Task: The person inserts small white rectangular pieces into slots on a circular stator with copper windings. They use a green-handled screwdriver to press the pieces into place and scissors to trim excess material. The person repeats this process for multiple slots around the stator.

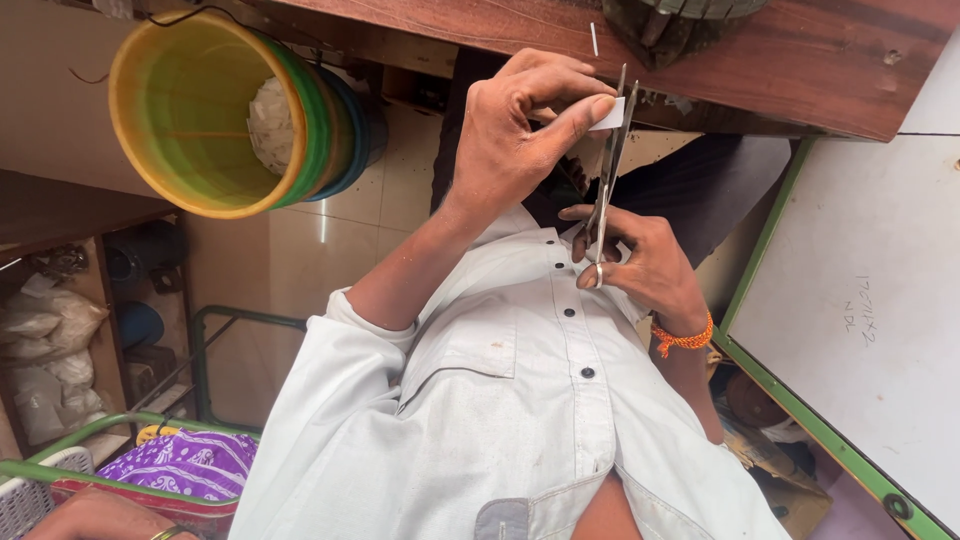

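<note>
Well, start with the big things: a brown wooden tabletop (800, 60) runs across the far edge. A white panel in a green frame (860, 300) stands to the right, and a nest of yellow, green and blue buckets (190, 110) sits to the left with white scraps inside. Between them the person's white buttoned shirt (480, 400) fills the near view, and both forearms reach out over the lap. The left hand (510, 140) is bunched, its thumb and forefinger pinching a small white paper slip (608, 115) just below the tabletop's edge. The right hand (650, 270) (the one with the orange thread bracelet (682, 340)) is curled round the handles of long steel scissors (610, 160). Their blades point up and away and are only narrowly parted, with the slip lying against them near the tips. To my eye the work stands at the cut itself. Closing the blades cleanly would call for the slip to be held taut and still, with the pinching fingertips kept clear of the edge. Another person's hand (90, 515) shows at the lower left corner, apart from all this.
</note>
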A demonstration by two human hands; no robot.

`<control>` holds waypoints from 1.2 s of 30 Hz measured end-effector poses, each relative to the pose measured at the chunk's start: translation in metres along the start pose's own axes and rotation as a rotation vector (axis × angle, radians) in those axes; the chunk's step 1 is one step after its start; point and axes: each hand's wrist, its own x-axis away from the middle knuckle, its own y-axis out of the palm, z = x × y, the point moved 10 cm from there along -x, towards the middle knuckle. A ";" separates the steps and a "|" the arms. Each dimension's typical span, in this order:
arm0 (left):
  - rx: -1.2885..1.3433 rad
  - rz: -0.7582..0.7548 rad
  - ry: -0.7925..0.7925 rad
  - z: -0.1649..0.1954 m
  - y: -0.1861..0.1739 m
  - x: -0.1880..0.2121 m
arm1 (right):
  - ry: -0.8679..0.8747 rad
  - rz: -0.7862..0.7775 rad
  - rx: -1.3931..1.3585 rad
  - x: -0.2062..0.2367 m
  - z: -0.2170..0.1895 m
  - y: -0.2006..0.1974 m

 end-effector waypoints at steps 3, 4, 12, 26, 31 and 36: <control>0.040 -0.014 -0.005 0.002 0.001 -0.001 | 0.092 0.023 -0.026 0.003 0.009 -0.001; 0.051 -0.016 0.001 0.003 0.001 -0.001 | 0.073 0.023 -0.033 0.004 0.008 -0.001; 0.091 -0.073 0.021 0.010 0.005 -0.008 | 0.043 0.099 -0.075 0.016 0.017 -0.002; 0.411 -0.054 -0.431 -0.068 0.016 0.044 | 0.156 0.824 0.336 0.058 -0.019 -0.232; 0.421 -0.003 -0.360 -0.071 0.010 0.050 | -0.043 0.477 0.691 0.013 -0.068 -0.226; 0.361 -0.144 -0.413 -0.054 0.030 0.044 | -0.389 0.504 0.299 0.007 -0.096 -0.139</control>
